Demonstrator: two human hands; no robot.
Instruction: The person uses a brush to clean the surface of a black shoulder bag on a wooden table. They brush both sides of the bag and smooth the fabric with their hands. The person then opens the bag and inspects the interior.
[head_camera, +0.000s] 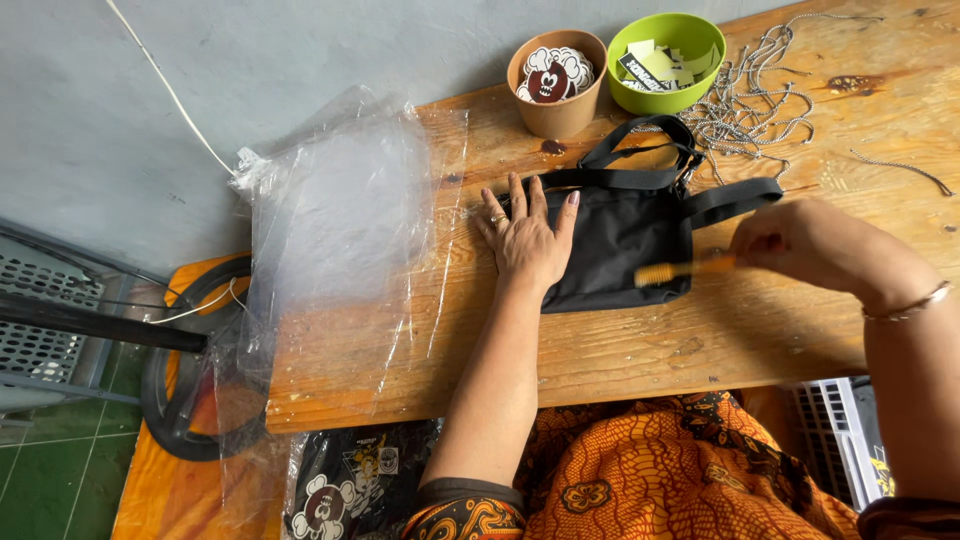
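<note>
The left hand (527, 240), centre frame, wears a ring on one finger. The right hand (800, 243), right of frame, has a thin metal bangle (908, 308) at the wrist. Clothing at bottom: orange-and-black patterned fabric (640, 480), dark-edged short sleeves.

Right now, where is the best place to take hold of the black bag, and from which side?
Probably the black bag's strap loop, coming from the far side by the cups: it arches free of the table, while the left hand presses the body flat.
</note>
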